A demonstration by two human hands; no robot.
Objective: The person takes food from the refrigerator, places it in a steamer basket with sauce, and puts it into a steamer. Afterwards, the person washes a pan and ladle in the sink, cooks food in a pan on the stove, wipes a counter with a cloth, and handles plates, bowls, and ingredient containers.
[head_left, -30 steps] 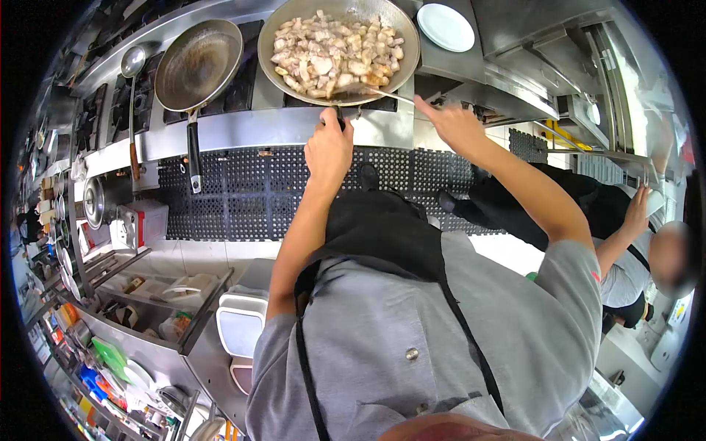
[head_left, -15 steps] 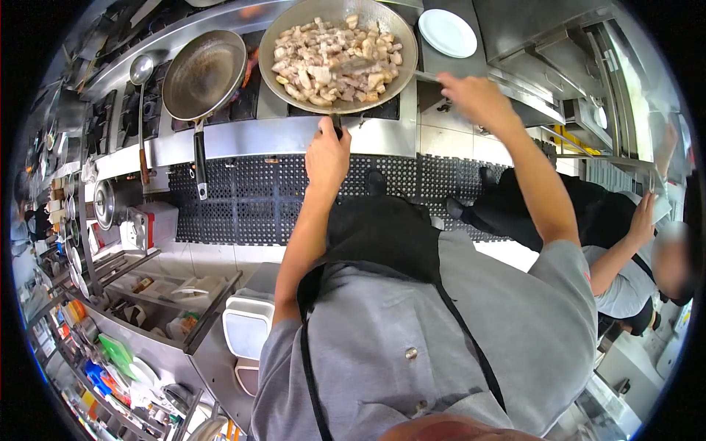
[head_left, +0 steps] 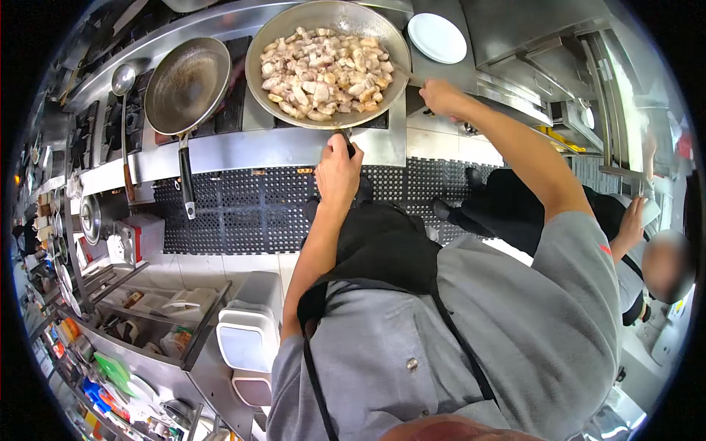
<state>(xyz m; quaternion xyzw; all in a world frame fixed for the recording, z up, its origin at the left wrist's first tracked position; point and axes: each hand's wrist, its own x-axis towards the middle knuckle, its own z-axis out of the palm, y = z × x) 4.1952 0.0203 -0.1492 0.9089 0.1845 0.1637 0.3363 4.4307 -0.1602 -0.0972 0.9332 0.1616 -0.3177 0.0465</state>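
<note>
A large frying pan (head_left: 255, 81) full of diced, partly browned meat (head_left: 323, 73) sits on the stove. My left hand (head_left: 338, 173) is closed around the pan's black handle (head_left: 346, 138). At the pan's right side, my right hand (head_left: 443, 99) grips a metal stirring utensil (head_left: 410, 76). Its shaft crosses the rim, and its working end is at the right edge of the meat, too obscured to tell its kind. To the left, a second frying pan (head_left: 187, 84) rests on a burner with its black handle over the stove's front edge.
A long-handled ladle (head_left: 123, 81) lies left of the second pan. White plates (head_left: 437, 38) stand on the counter right of the stove. A co-worker (head_left: 625, 228) stands at the right. Behind me are lidded tubs (head_left: 246, 342) and a steel unit (head_left: 154, 353) with containers.
The utensil has moved from within the meat to the pan's right edge, and my right hand is slightly lower. My left hand stays on the handle. The whole view has shifted a little.
</note>
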